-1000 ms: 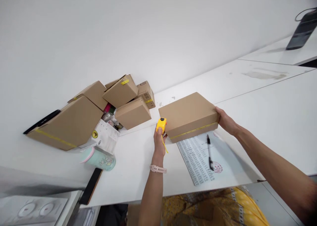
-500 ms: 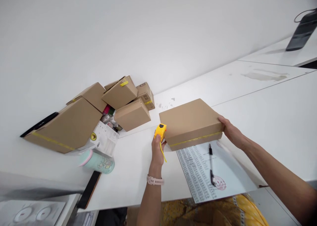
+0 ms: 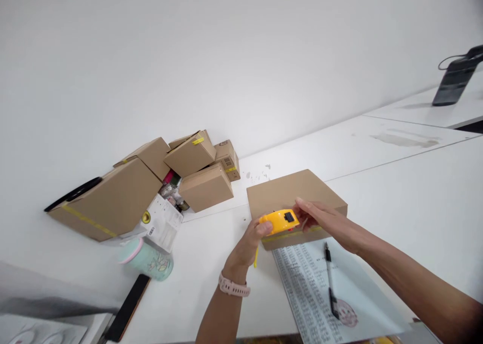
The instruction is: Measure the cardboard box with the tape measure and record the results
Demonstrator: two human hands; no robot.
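My left hand (image 3: 253, 241) is closed around a yellow tape measure (image 3: 278, 222) with a black patch on its side. A short yellow strap (image 3: 255, 258) dangles below that palm, and a pink watch band circles the wrist. The fingers of my right hand (image 3: 316, 217) are bent in at the tape measure's right end; their tips are partly hidden there. Both hands are over the front part of a closed brown cardboard box (image 3: 287, 189) with yellow tape along its side. A printed sheet (image 3: 305, 278) lies before the box, with a black pen (image 3: 331, 278) on it.
Several cardboard boxes (image 3: 206, 188) are piled against the wall on the left. Near them are a white carton (image 3: 164, 223), a mint cup with a pink rim (image 3: 151, 261) and a black flat bar (image 3: 128, 306). A dark bottle (image 3: 455, 82) stands far right.
My right hand has left the box's right corner and come over to the tape measure. My left hand has turned the tape measure sideways and brought it right, above the box.
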